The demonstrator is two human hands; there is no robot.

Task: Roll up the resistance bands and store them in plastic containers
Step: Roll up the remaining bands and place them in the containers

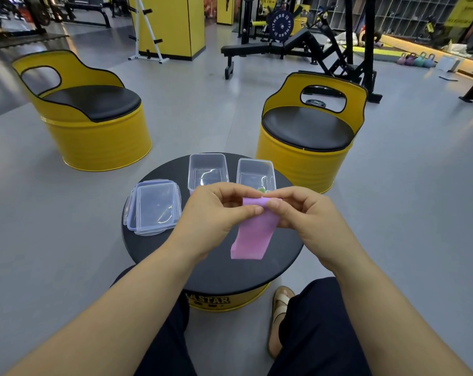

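A pink resistance band (253, 237) hangs over the round black table (219, 267), its top end partly rolled. My left hand (216, 213) and my right hand (305, 210) both pinch that rolled top edge between thumb and fingers. Behind the hands stand two clear plastic containers without lids: one (207, 169) in the middle, one (255, 172) to its right with something green (261, 189) showing at its near end. Clear lids (154, 207) lie stacked on the table's left side.
Two yellow barrel chairs with black seats stand beyond the table, one at the left (91, 115), one at the right (308, 131). Gym benches and racks fill the background. My knees and a sandalled foot (278, 316) are below the table.
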